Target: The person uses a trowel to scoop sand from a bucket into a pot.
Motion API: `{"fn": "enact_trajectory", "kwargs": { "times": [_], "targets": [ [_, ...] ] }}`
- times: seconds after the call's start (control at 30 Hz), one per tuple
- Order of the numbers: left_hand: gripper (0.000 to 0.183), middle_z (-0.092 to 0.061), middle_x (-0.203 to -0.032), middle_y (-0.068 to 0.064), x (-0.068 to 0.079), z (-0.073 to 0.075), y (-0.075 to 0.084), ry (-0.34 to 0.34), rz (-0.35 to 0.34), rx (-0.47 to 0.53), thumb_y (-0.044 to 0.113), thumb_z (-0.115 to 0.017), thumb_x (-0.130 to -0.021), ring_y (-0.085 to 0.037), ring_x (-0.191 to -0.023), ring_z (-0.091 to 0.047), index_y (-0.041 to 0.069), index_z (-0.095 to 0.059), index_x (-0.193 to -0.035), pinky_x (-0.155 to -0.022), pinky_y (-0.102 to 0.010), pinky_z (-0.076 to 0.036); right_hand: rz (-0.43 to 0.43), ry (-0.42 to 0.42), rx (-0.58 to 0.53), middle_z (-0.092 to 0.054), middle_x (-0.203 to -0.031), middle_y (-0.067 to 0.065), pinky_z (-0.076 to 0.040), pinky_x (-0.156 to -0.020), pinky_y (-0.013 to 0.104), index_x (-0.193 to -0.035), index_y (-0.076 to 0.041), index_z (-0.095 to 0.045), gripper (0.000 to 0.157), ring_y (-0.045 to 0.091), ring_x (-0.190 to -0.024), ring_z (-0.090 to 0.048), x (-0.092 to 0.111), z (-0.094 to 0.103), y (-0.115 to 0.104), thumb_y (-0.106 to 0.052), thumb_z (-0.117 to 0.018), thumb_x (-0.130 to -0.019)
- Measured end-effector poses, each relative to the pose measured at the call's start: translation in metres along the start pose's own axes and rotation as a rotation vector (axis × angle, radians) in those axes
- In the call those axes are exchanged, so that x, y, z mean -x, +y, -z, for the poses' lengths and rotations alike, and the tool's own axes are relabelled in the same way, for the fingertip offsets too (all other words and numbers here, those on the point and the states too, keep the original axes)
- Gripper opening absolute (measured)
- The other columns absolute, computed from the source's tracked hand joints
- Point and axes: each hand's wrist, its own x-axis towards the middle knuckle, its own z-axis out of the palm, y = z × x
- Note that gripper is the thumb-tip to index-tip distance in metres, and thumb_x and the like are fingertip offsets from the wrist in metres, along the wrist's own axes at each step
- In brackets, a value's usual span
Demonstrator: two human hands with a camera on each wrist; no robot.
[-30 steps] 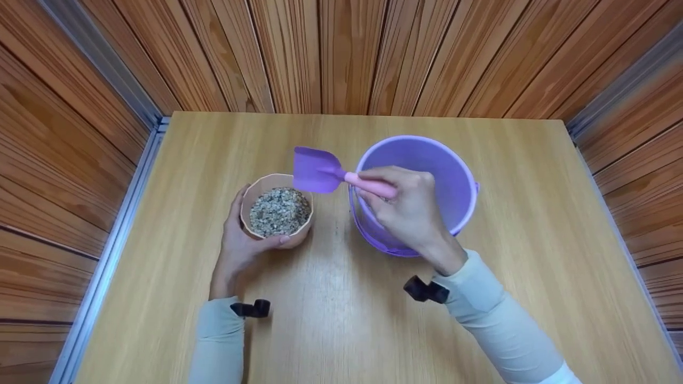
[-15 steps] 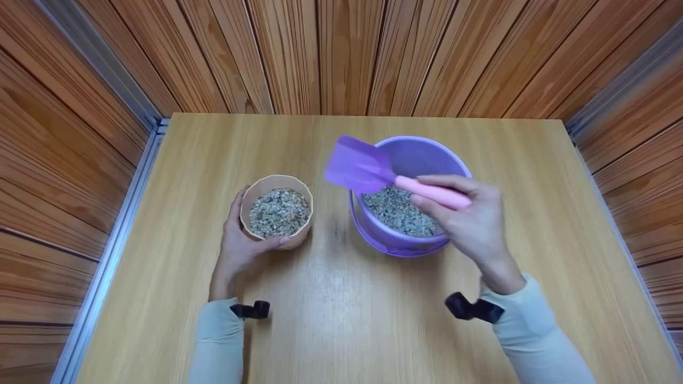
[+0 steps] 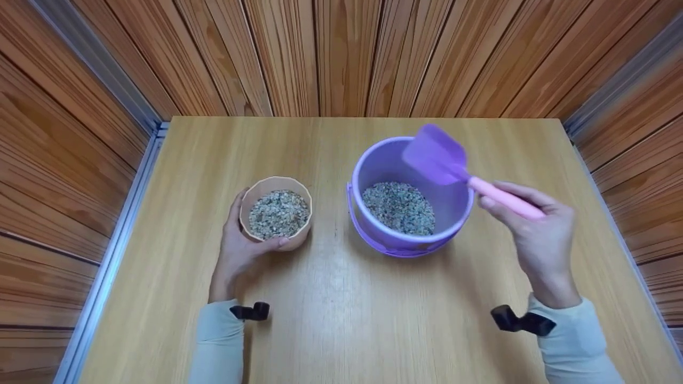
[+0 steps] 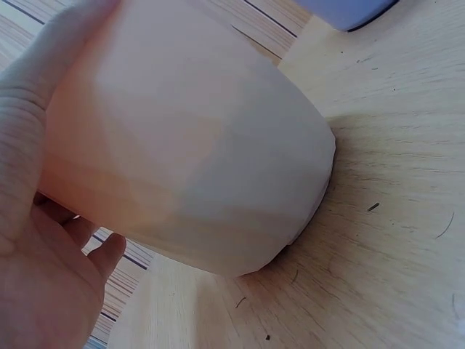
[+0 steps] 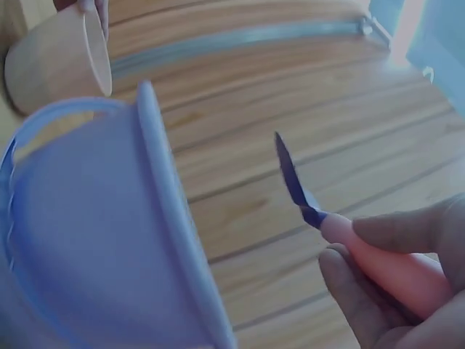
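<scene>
A peach flower pot [image 3: 302,238] with faceted sides stands on the table at left, nearly full of grey-tan gravel [image 3: 278,214]. My left hand [image 3: 241,253] holds it round the side, thumb at the front rim; the left wrist view shows the pot's base [image 4: 290,211] on the tabletop. To the right stands a purple bucket [image 3: 373,234], its floor covered with the same gravel. Out past the bucket's right rim, my right hand [image 3: 544,240] grips the pink handle of a toy shovel [image 3: 509,198]. Its purple blade is above the bucket's far right side, with no gravel visible on it.
The bucket's purple carrying handle [image 3: 368,241] hangs down along its front left side. Small dark specks [image 4: 373,207] lie on the wooden table [image 3: 331,330]. Plank-patterned walls [image 3: 341,58] enclose the table at the back and both sides.
My right hand has carried the shovel rightward, from beside the pot across the bucket, uncovering the gravel inside the bucket. My left hand and the pot have stayed in place.
</scene>
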Motion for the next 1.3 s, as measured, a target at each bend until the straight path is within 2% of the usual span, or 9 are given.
{"fn": "enact_trajectory", "kwargs": {
  "times": [0.13,0.23,0.43,0.67,0.9,1.13,1.3],
  "targets": [
    [0.126,-0.030,-0.162,0.001,0.002,0.001,-0.002,0.003,-0.021,0.014,0.026,-0.101,-0.061,-0.023,-0.147,-0.028,0.027,-0.024,-0.161,-0.121,-0.050,-0.026,0.014,0.081,-0.124,-0.073,-0.096,0.027,-0.061,-0.078,0.038,-0.109,0.025,-0.064,0.039,0.031,-0.083,-0.074,0.001,0.021,0.011,0.022,-0.078,-0.073],
    [0.127,-0.030,-0.162,0.001,0.003,0.001,-0.003,0.008,-0.018,0.020,0.026,-0.101,-0.060,-0.022,-0.148,-0.027,0.026,-0.024,-0.162,-0.121,-0.050,-0.025,-0.023,0.146,-0.172,-0.072,-0.099,0.028,-0.060,-0.078,0.040,-0.110,0.026,-0.063,0.040,0.034,-0.083,-0.074,0.003,0.037,0.016,0.023,-0.077,-0.073],
    [0.125,-0.030,-0.162,-0.001,0.003,0.000,-0.002,-0.006,0.002,0.006,0.026,-0.100,-0.063,-0.024,-0.148,-0.027,0.026,-0.023,-0.162,-0.121,-0.051,-0.024,-0.086,0.254,-0.229,-0.069,-0.102,0.030,-0.061,-0.075,0.040,-0.113,0.026,-0.061,0.041,0.035,-0.082,-0.074,0.003,0.068,0.022,0.025,-0.075,-0.074],
    [0.125,-0.029,-0.162,0.001,0.003,-0.001,-0.001,-0.005,0.034,-0.011,0.026,-0.099,-0.063,-0.022,-0.148,-0.026,0.029,-0.023,-0.162,-0.121,-0.051,-0.024,-0.166,0.366,-0.247,-0.070,-0.105,0.023,-0.060,-0.073,0.040,-0.114,0.020,-0.066,0.042,0.032,-0.085,-0.075,-0.003,0.096,0.033,0.025,-0.076,-0.073],
    [0.126,-0.028,-0.163,0.003,0.002,-0.001,0.001,-0.001,0.034,-0.022,0.030,-0.099,-0.063,-0.022,-0.149,-0.025,0.029,-0.022,-0.162,-0.121,-0.051,-0.024,-0.282,0.382,-0.202,-0.070,-0.104,0.017,-0.060,-0.074,0.037,-0.112,0.013,-0.071,0.040,0.028,-0.084,-0.075,-0.010,0.107,0.049,0.019,-0.080,-0.074],
    [0.127,-0.031,-0.161,0.001,-0.001,-0.002,0.001,-0.006,-0.031,-0.011,0.028,-0.101,-0.060,-0.021,-0.147,-0.029,0.025,-0.024,-0.161,-0.121,-0.047,-0.026,-0.310,0.416,-0.182,-0.069,-0.101,0.016,-0.060,-0.073,0.036,-0.112,0.012,-0.071,0.044,0.027,-0.082,-0.076,-0.021,0.116,0.066,0.018,-0.083,-0.071],
    [0.127,-0.030,-0.162,0.001,0.000,-0.001,0.003,-0.007,-0.015,-0.018,0.026,-0.100,-0.062,-0.021,-0.148,-0.027,0.025,-0.023,-0.162,-0.121,-0.048,-0.026,-0.380,0.429,-0.151,-0.068,-0.104,0.012,-0.060,-0.075,0.033,-0.111,0.004,-0.075,0.040,0.023,-0.084,-0.075,-0.026,0.124,0.079,0.011,-0.085,-0.073]
  ]
}}
